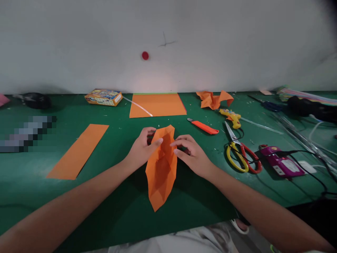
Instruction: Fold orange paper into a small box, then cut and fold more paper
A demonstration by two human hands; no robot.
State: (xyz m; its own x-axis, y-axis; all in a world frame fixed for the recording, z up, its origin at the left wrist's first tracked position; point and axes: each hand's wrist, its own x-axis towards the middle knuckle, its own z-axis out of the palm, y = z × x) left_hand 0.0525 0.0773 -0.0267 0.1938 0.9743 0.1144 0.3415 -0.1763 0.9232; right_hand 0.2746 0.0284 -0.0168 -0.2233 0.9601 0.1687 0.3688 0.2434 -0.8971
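A folded orange paper, long and boat-like with creased, raised sides and a pointed near end, stands in front of me on the green table. My left hand grips its left side, thumb over the rim and fingers curled outside. At the right rim, my right hand has thumb and index finger closed on the paper's edge, the other fingers bent. The fingertips behind the paper are partly hidden.
Around lie an orange strip, orange sheets, a small box, a utility knife, a yellow glue gun, scissors under a cord, a purple power strip and another folded orange paper.
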